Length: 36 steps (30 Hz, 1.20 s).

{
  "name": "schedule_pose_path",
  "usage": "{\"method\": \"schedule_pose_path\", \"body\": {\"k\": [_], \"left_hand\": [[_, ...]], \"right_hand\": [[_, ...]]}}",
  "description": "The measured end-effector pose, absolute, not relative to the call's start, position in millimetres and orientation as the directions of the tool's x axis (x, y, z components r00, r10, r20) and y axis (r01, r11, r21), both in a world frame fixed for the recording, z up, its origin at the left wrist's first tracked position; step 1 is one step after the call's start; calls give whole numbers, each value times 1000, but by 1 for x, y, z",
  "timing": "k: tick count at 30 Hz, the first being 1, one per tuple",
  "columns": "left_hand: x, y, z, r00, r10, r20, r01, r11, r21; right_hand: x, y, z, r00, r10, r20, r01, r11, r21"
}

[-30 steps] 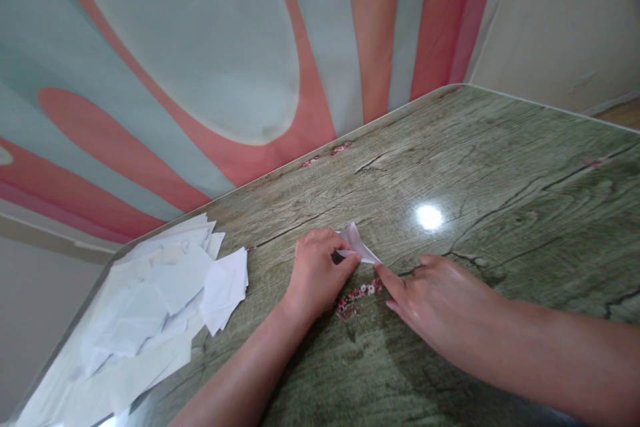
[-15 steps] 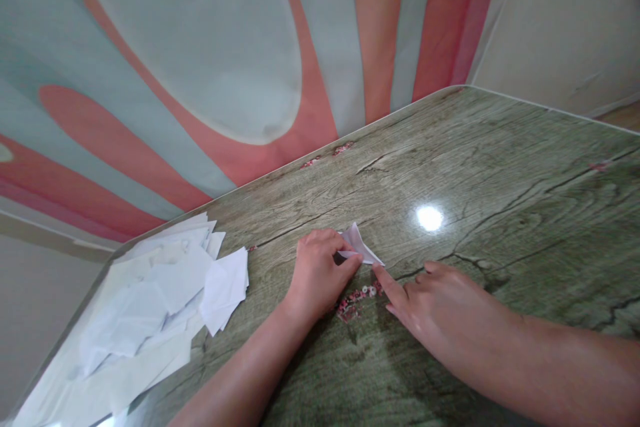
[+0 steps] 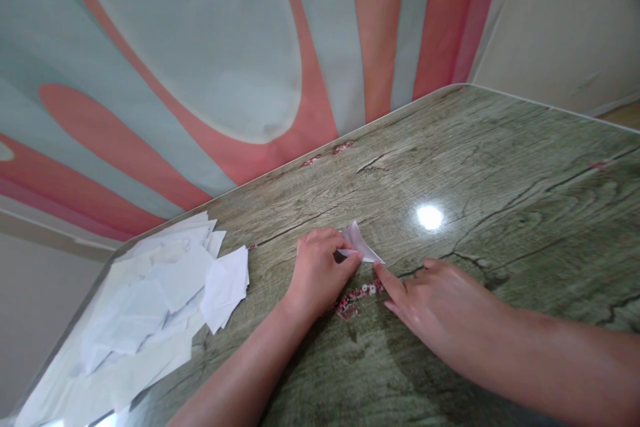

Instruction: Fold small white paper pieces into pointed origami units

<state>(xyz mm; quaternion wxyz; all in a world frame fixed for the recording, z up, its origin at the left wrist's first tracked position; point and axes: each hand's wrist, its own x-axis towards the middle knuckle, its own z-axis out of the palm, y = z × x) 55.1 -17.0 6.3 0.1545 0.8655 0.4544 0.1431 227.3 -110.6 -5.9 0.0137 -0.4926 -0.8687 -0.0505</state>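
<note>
A small folded piece of white paper (image 3: 357, 239) lies on the wood-patterned tabletop, its far side curling upward. My left hand (image 3: 323, 270) is closed on the paper's left part, with the thumb along the near edge and the fingers behind it. Part of the sheet is hidden under those fingers. From the right, my right hand (image 3: 435, 310) reaches in with its index finger stretched out, the tip at the paper's right corner. Its thumb stays apart from that finger, and the other fingers are curled.
A spread pile of white papers (image 3: 145, 300) covers the table's left end. Beside it, nearer my left hand, is a small stack of paper sheets (image 3: 227, 283). The tabletop (image 3: 505, 193) meets a colourful patterned wall (image 3: 320, 93) at its far edge.
Almost nothing differs. The hands and the folded paper keep nearly the same place, with my right hand shifted very slightly.
</note>
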Motion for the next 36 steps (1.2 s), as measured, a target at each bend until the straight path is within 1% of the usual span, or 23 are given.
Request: {"method": "schedule_pose_path", "body": {"k": [6, 11, 18, 24, 31, 36], "left_hand": [[55, -16, 6, 544, 832, 111, 746, -540, 389], [56, -17, 6, 543, 833, 108, 757, -541, 367], [56, -17, 5, 541, 835, 104, 760, -538, 365], [55, -15, 5, 544, 834, 97, 756, -537, 374], [55, -16, 9, 539, 838, 90, 751, -526, 399], [55, -16, 11, 544, 834, 90, 747, -531, 401]], "right_hand": [[226, -107, -9, -515, 856, 53, 857, 512, 51], [229, -103, -1, -521, 853, 20, 851, 517, 94], [231, -103, 12, -549, 835, -33, 833, 550, 60], [228, -98, -1, -544, 839, 21, 839, 543, 19], [232, -93, -2, -537, 840, 74, 840, 541, -34], [233, -94, -4, -542, 837, 72, 838, 545, -29]]}}
